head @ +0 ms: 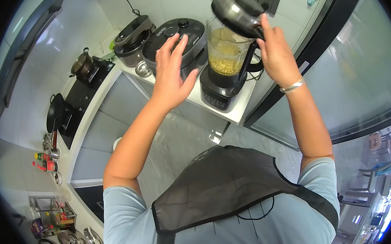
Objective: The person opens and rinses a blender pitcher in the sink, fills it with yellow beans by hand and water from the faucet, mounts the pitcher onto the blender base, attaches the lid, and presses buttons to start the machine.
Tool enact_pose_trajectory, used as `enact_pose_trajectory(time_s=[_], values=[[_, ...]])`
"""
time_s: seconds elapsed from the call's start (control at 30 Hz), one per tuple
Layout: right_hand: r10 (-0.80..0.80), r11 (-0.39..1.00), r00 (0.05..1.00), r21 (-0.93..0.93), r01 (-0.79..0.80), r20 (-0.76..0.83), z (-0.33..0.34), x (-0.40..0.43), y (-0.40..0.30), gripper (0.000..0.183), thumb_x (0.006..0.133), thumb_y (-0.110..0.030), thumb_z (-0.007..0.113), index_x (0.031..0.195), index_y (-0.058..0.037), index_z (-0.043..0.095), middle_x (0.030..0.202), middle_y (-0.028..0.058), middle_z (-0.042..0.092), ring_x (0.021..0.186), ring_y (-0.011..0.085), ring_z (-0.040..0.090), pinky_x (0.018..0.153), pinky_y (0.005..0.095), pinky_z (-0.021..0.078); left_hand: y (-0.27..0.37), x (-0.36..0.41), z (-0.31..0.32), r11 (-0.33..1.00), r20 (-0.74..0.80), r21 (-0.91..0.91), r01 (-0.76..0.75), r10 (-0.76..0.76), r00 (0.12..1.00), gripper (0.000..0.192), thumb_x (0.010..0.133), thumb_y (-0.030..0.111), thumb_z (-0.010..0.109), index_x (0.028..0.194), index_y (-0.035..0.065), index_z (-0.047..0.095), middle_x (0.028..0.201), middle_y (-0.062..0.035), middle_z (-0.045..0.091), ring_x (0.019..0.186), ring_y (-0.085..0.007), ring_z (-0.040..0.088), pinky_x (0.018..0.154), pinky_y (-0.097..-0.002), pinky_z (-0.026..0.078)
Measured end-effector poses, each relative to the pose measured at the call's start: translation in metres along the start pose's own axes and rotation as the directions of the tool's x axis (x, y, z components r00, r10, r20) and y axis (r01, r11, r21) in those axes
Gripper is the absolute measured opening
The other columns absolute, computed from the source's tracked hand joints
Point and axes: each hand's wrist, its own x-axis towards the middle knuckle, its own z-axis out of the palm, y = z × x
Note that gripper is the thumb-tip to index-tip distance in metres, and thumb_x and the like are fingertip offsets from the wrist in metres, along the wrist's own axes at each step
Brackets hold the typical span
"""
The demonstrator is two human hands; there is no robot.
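My right hand point(276, 54) grips the edge of a dark, metallic blender lid point(238, 14), which is tilted above the rim of a clear blender jug point(229, 53). Yellow beans or grains lie at the bottom of the jug, and its inner walls look wet. The jug stands on a black blender base point(219, 94) with a control panel. My left hand point(173, 74) is raised with fingers apart, left of the jug and in front of a dark electric cooker point(188, 33). It holds nothing.
A second kitchen appliance point(133, 39) and a metal ladle or bowl point(143, 69) stand further left. On the left hob point(83, 95) are a pot point(82, 66) and a black wok point(55, 112). A dark-framed glass door point(351, 75) borders the white counter point(235, 114) at right.
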Motion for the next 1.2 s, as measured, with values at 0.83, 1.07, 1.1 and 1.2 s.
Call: enact_pose_trajectory(time_s=[0.83,1.07,1.1,1.2], values=[[-0.033,0.993,0.939,0.119,-0.009,0.344,0.018,0.015,0.019,0.055,0.083,-0.023,0.060,0.134,-0.0231,0.041,0.133,0.0213,0.039,0.118,0.0353,0.042,0.099,0.0394,0.0358,-0.049,0.069,0.069,0.997,0.081,0.069,-0.033,0.027,0.996,0.064,0.065,-0.005,0.046,0.126,0.0146,0.043,0.134,-0.0048,0.044,0.113,-0.0239,0.050,0.106,-0.0516,0.023],[-0.144,0.845,0.891,0.522,-0.117,0.431,0.017,0.030,0.069,0.049,0.088,-0.014,0.053,0.135,-0.0223,0.041,0.141,0.0080,0.036,0.130,0.0225,0.034,0.107,0.0330,0.0260,-0.031,0.055,0.071,0.979,0.043,0.134,-0.152,0.147,0.988,0.070,0.062,0.005,0.053,0.131,0.0135,0.040,0.130,-0.0159,0.042,0.116,-0.0320,0.042,0.104,-0.0458,0.025],[-0.182,0.799,0.879,0.587,-0.129,0.441,0.017,0.031,0.071,0.048,0.087,-0.014,0.054,0.134,-0.0214,0.043,0.141,0.0074,0.037,0.129,0.0212,0.034,0.108,0.0321,0.0257,-0.030,0.053,0.071,0.980,0.051,0.131,-0.147,0.142,0.989,0.070,0.062,0.005,0.053,0.131,0.0135,0.040,0.130,-0.0159,0.042,0.116,-0.0320,0.042,0.104,-0.0458,0.025],[-0.163,0.808,0.911,0.581,-0.098,0.380,0.019,0.026,0.064,0.048,0.087,-0.011,0.056,0.133,-0.0161,0.044,0.137,0.0066,0.042,0.126,0.0183,0.037,0.106,0.0302,0.0283,-0.028,0.050,0.066,0.974,0.118,0.175,-0.143,0.123,0.985,0.077,0.063,0.006,0.056,0.136,0.0106,0.033,0.135,-0.0177,0.033,0.120,-0.0337,0.036,0.105,-0.0445,0.025]])
